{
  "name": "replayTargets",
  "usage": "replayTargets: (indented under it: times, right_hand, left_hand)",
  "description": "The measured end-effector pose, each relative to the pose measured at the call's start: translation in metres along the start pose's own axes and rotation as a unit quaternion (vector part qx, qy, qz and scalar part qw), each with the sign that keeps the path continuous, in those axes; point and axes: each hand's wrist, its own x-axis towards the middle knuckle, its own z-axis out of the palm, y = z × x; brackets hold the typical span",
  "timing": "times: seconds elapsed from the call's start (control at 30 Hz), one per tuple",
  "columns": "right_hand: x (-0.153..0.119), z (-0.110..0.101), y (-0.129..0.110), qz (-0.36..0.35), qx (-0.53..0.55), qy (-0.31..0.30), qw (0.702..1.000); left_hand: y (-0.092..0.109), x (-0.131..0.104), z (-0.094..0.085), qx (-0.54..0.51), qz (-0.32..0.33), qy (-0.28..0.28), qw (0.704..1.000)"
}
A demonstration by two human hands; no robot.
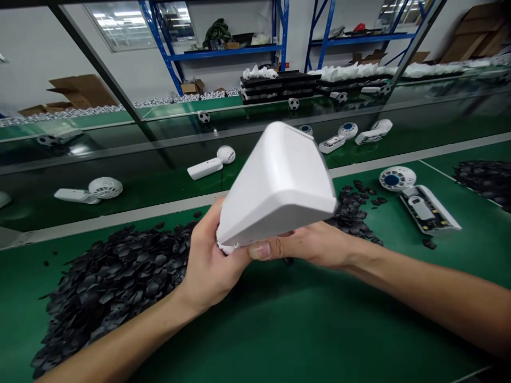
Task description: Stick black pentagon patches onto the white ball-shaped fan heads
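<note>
A white plastic housing [279,181] is held up above the green work surface, its smooth outer shell facing me and its wide end close to the camera. My left hand [211,255] is closed around its lower left side. Below it, my right hand [295,244] grips the underside, the thumb beside my left hand's thumb; most of the right fingers are hidden behind the housing. A large heap of small black pieces [120,276] lies beside my left forearm. More black pieces [355,213] are scattered behind my right wrist.
A white unit with an open body [431,210] rests at right, near another black heap [485,181]. Beyond the pale rail [159,210], several white units, one of them here [205,167], lie on a green belt. Blue shelves [223,53] and cardboard boxes [82,90] stand behind.
</note>
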Motion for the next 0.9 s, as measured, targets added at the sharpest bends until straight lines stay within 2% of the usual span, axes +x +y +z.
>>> replayTargets:
  times: [0.1,0.17,0.23,0.27,0.3,0.33,0.4,0.47,0.53,0.63,0.7,0.9]
  right_hand:
    - [-0.001,0.002,0.002,-0.01,0.001,-0.005,1.0]
    - [-0.003,0.0,0.0,-0.008,-0.009,-0.011,1.0]
    - [-0.007,-0.005,-0.007,0.018,-0.087,0.012,0.996]
    - [-0.01,-0.008,-0.012,0.038,-0.166,0.036,0.985]
    - [-0.013,-0.012,-0.017,0.06,-0.267,0.06,0.96]
    - [-0.015,-0.016,-0.021,0.081,-0.377,0.076,0.919]
    - [-0.02,-0.02,-0.027,0.119,-0.565,0.065,0.814]
    - [-0.021,-0.02,-0.027,0.153,-0.668,0.02,0.728]
    - [-0.02,-0.016,-0.023,0.18,-0.712,-0.014,0.679]
    - [-0.018,-0.008,-0.015,0.204,-0.75,-0.051,0.627]
    - [-0.018,-0.005,-0.01,0.197,-0.771,-0.063,0.603]
    - [-0.024,-0.003,-0.003,0.151,-0.787,-0.079,0.593]
  left_hand:
    - [0.004,0.003,-0.001,-0.032,-0.045,-0.01,0.998]
    - [0.006,0.006,-0.002,-0.079,-0.12,-0.031,0.989]
    - [0.006,0.01,-0.004,-0.13,-0.198,-0.056,0.97]
    - [0.006,0.012,-0.005,-0.149,-0.226,-0.066,0.961]
    - [0.006,0.015,-0.006,-0.163,-0.242,-0.071,0.954]
    - [0.005,0.017,-0.007,-0.175,-0.249,-0.074,0.95]
    - [0.003,0.021,-0.009,-0.198,-0.246,-0.069,0.946]
    - [0.002,0.023,-0.01,-0.213,-0.228,-0.056,0.949]
    - [0.003,0.023,-0.01,-0.21,-0.203,-0.037,0.956]
    - [0.006,0.022,-0.009,-0.194,-0.171,0.0,0.966]
    - [0.01,0.021,-0.009,-0.196,-0.162,0.017,0.967]
    - [0.025,0.023,-0.015,-0.261,-0.218,0.017,0.94]
